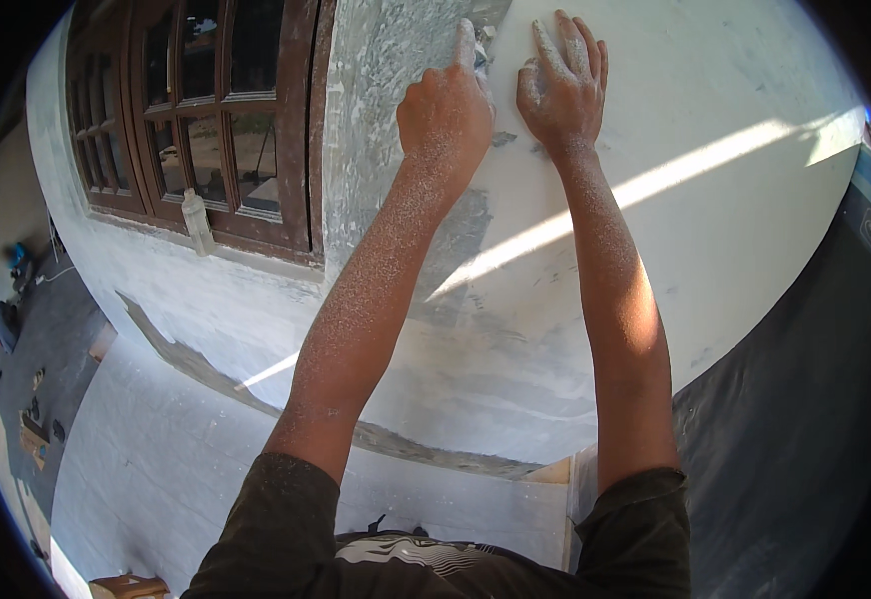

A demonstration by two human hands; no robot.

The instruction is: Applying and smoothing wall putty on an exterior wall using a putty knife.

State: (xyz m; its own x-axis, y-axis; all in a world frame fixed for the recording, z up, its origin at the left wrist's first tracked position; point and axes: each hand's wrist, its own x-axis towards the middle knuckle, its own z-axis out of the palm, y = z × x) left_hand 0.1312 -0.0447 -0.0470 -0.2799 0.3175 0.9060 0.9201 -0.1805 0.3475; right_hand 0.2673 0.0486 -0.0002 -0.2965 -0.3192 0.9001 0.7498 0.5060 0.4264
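Both arms reach up to a plastered wall [725, 250], dusted with white powder down to the forearms. My left hand [447, 108] is at the border between rough grey plaster [371, 95] and the smoother whitish surface. Its index finger points upward and the other fingers are curled; a bit of something shows beside the fingertip, but most of it is hidden. To the right, my right hand [567, 95] lies against the smooth wall, its fingers stretched and apart, whitened at the tips.
Left of my hands is a brown wooden window [191, 110] with glass panes. A clear plastic bottle [197, 222] stands on its sill. Below spreads a pale sheet [146, 439]. A dark surface [785, 409] lies right. Far left, a person [3, 324] sits low near scattered items.
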